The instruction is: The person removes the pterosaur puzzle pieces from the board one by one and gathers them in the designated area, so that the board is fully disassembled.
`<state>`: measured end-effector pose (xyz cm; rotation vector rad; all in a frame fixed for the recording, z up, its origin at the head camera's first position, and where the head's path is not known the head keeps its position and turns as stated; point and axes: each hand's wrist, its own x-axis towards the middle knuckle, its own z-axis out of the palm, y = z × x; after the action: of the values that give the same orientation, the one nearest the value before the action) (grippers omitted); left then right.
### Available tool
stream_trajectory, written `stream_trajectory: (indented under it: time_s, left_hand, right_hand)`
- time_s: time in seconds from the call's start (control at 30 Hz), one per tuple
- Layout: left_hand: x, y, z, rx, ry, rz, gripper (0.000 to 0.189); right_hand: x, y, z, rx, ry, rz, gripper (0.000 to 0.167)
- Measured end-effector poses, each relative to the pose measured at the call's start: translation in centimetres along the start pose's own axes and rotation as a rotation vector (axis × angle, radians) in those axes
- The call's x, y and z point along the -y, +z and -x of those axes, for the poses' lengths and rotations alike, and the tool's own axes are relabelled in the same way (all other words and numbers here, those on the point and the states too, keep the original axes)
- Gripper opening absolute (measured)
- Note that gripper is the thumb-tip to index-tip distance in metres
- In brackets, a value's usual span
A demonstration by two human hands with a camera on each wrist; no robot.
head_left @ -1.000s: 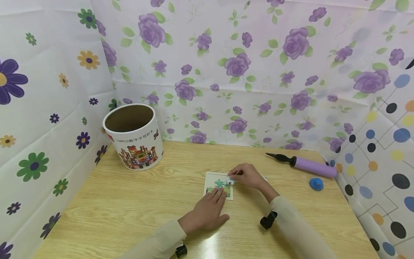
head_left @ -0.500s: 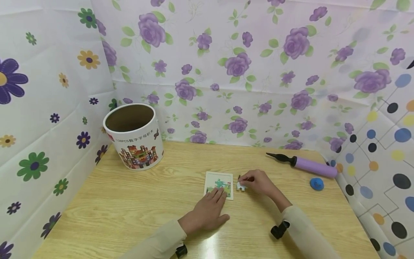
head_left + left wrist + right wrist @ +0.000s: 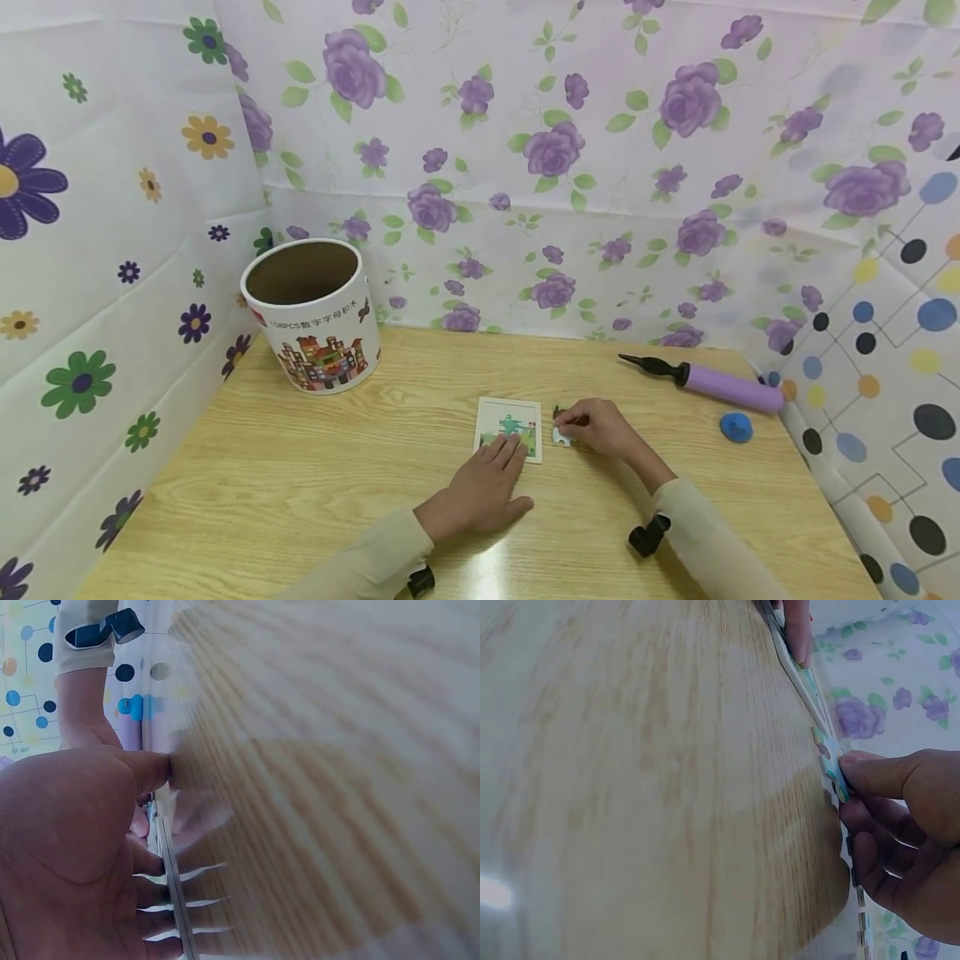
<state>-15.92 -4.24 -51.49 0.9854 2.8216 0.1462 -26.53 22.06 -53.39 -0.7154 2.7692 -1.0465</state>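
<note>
My left hand (image 3: 486, 493) lies with straight fingers over the lower part of a small white-framed jigsaw puzzle (image 3: 489, 410). Green and teal pieces show in the tray above the fingertips. Just right of the frame, my right hand (image 3: 602, 427) pinches a pale blue jigsaw piece (image 3: 560, 437) between thumb and fingers. In the right wrist view this jigsaw piece (image 3: 830, 763) is tilted close over the table, near the frame's edge. More loose pieces (image 3: 861, 922) lie in a line beneath the right hand there; in the head view that hand hides most of them.
A large white printed bucket (image 3: 311, 317) stands at the back left of the wooden table (image 3: 300, 467). A purple hand pump (image 3: 731, 388) with a black nozzle lies at the right, near a small blue object (image 3: 736, 427). Patterned cloth walls (image 3: 480, 167) enclose the back and sides.
My right hand has drawn back from the frame to its right with the jigsaw piece and lowered slightly toward me. The left hand has stayed in place on the puzzle.
</note>
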Motion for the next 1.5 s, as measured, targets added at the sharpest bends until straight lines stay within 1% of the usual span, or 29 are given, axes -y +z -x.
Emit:
stream_trajectory:
  time_s: [0.1,0.4,0.5,0.63,0.7,0.9,0.97,1.07,1.33,1.5]
  left_hand:
    - [0.0,0.0,0.0,0.002,-0.005,-0.007,0.077]
    - [0.1,0.2,-0.1,0.007,-0.006,0.014,0.077]
    - [0.1,0.3,-0.2,0.004,-0.035,0.008,0.078]
    - [0.2,0.7,-0.4,-0.002,-0.075,0.013,0.079]
    - [0.2,0.8,-0.5,-0.008,-0.079,0.021,0.079]
    - [0.2,0.9,-0.5,0.004,-0.073,0.007,0.078]
    - [0.1,0.9,-0.5,0.015,-0.073,0.003,0.077]
    - [0.0,0.9,-0.5,0.011,-0.071,-0.005,0.074]
    - [-0.2,0.8,-0.6,-0.003,-0.070,-0.016,0.070]
    - [-0.3,0.8,-0.8,-0.007,-0.076,-0.015,0.069]
  right_hand:
    - [0.0,0.1,-0.1,-0.005,-0.009,0.011,0.010]
    - [0.0,0.1,-0.2,-0.011,-0.013,0.020,0.010]
    - [0.1,0.1,-0.3,-0.020,-0.016,0.023,0.009]
    - [0.5,0.1,-0.5,-0.029,-0.040,0.025,0.008]
    - [0.8,0.1,-0.7,-0.027,-0.044,0.023,0.009]
    - [1.6,0.6,-1.8,-0.007,-0.044,0.041,0.009]
    - [1.6,0.9,-2.2,0.004,-0.058,0.041,0.009]
    - [1.9,1.2,-3.0,0.022,-0.085,0.036,0.010]
    - [3.6,2.3,-5.0,0.067,-0.059,0.046,0.011]
    - [4.1,3.0,-5.9,0.086,-0.057,0.061,0.010]
